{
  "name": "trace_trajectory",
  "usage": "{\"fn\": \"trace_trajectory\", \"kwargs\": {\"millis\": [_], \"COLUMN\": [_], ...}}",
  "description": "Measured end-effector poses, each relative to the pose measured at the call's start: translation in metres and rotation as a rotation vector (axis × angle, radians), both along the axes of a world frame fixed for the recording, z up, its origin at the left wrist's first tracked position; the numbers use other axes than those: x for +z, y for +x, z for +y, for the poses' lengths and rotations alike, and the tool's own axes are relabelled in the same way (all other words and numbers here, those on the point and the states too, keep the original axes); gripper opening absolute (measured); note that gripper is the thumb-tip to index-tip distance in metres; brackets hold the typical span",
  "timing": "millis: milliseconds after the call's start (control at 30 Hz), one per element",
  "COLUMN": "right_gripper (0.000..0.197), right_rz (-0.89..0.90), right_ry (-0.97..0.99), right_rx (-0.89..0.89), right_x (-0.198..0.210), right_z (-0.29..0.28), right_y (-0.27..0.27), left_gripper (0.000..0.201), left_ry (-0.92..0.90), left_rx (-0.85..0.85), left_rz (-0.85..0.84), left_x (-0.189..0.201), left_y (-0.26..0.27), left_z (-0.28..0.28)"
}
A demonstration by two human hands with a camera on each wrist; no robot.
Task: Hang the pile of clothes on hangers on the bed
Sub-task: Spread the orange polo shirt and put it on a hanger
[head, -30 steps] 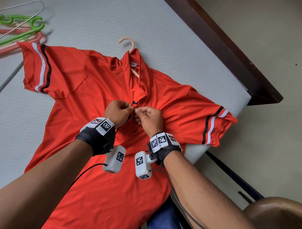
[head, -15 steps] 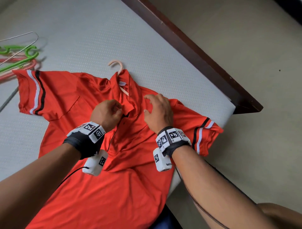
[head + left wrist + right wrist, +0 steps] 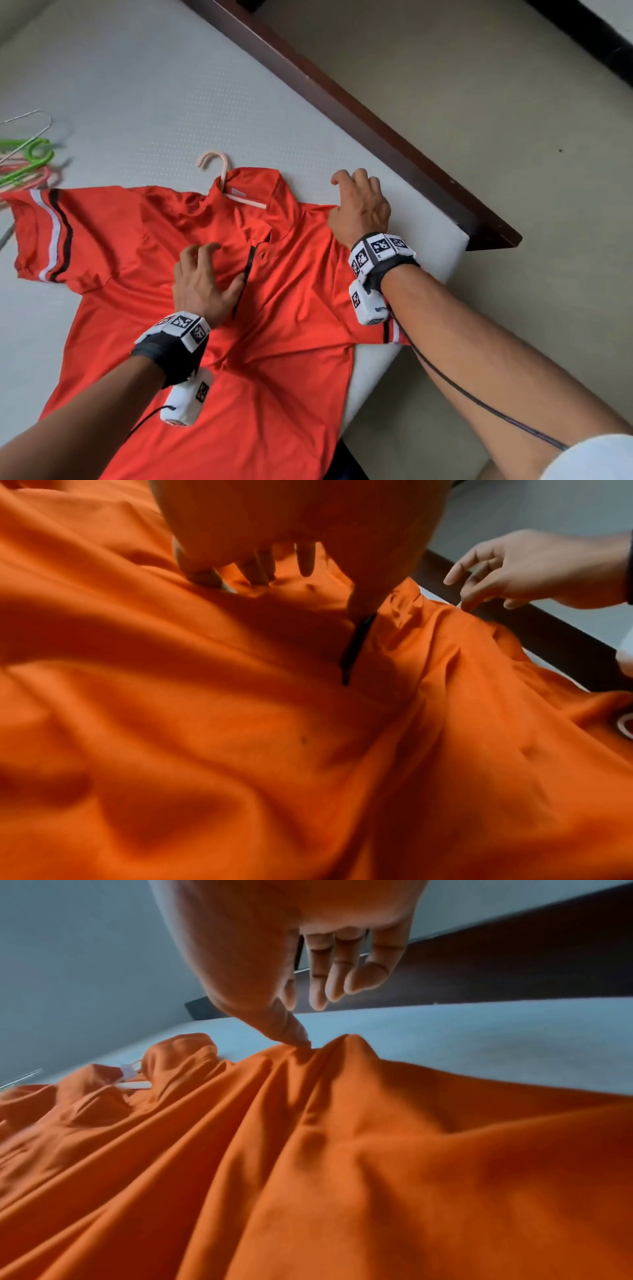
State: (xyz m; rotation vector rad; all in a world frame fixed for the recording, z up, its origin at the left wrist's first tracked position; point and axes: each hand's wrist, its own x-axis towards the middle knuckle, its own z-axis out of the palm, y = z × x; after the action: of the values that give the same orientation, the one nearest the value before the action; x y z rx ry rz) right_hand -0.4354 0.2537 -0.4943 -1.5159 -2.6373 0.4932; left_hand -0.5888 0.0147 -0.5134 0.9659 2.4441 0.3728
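No legible text, brand or number is shown; only black-and-white coded squares are carried on the wristbands.

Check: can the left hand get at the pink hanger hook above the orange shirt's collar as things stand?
Probably yes. The left hand rests with spread fingers on the orange polo shirt, holding nothing. The pink plastic hanger hook lies exposed on the white mattress beyond the collar, with nothing covering it.

A dark brown wooden frame runs along the far side of the mattress. Past it lies a plain beige floor. A small dark speck sits on that floor.
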Motion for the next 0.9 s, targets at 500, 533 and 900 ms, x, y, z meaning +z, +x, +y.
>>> {"fn": "trace_trajectory", "kwargs": {"millis": [500,533,900], "right_gripper": [0.027,0.029,0.013], "right_rz": [0.390,0.391,0.358], "right_ry": [-0.510,-0.577,-0.554], "right_rx": [-0.264,-0.339,-0.436], "right_x": [-0.014,-0.016,-0.022], "right_z": [-0.147,-0.153,-0.153], "right_y": [-0.019,-0.022,-0.032], "left_gripper": [0.035,0.034,0.024], "left_ry": [0.244,0.232,0.136], "left_rx": [-0.003,0.014,-0.099], "left_rz": [-0.285,-0.284,-0.218], "left_x": [0.000,0.001,0.006], "left_y": [0.014,0.014,0.004], "left_z": [0.033,0.033,0.035]}}
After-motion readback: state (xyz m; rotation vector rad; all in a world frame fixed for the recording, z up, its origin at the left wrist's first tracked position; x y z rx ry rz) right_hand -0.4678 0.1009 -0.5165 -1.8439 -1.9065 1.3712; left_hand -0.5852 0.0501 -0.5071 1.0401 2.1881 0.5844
